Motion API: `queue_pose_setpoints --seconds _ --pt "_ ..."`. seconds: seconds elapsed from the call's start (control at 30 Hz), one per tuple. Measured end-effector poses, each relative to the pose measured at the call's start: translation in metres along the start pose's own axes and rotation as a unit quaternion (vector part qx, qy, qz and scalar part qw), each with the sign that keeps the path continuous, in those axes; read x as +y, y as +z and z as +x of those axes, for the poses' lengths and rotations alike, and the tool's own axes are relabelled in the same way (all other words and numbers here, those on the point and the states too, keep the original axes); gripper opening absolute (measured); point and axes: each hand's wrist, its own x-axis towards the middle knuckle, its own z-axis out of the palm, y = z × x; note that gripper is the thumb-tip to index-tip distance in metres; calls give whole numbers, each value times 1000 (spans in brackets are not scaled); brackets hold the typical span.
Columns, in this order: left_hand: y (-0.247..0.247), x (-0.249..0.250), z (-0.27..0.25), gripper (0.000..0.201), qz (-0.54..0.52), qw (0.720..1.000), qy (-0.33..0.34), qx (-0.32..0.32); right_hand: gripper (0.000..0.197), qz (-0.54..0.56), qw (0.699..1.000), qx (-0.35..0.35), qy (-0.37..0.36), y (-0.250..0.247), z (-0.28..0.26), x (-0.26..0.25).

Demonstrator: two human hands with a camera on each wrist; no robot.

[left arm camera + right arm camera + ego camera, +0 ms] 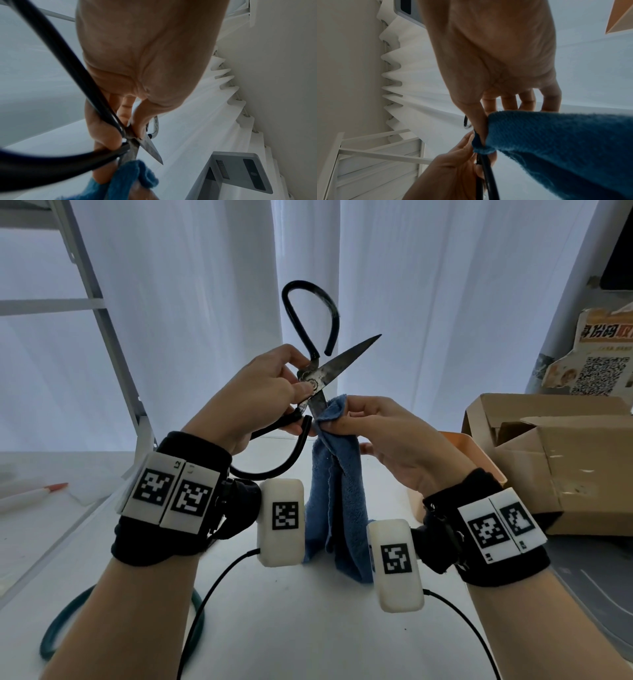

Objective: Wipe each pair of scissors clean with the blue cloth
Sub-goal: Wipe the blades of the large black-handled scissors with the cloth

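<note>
Above the table (pixel 291 628), the left hand (pixel 260 392) pinches the open scissors (pixel 317 385) at the pivot while the right hand (pixel 387 433) pinches the blue cloth (pixel 337 508) round the blade pointing toward 6 o'clock, mid-wipe; next, probably, a stroke tipward.

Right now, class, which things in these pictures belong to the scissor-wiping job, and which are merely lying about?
In the job:
- black-handled scissors, gripped near the pivot by the left hand
- blue cloth, pinched round the lower blade by the right hand

Lying about:
- cardboard box
- red-tipped pen
- green ring
- QR-code poster
</note>
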Motion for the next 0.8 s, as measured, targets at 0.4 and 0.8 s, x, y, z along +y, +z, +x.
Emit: queue_pose_setpoints --seconds 0.4,0.8 --pt "0 1 -1 16 -13 1000 3 7 34 -48 998 -36 4 -6 -4 -3" --pt "-2 -2 2 15 -8 999 -1 33 34 -69 995 -67 19 -7 -3 -1"
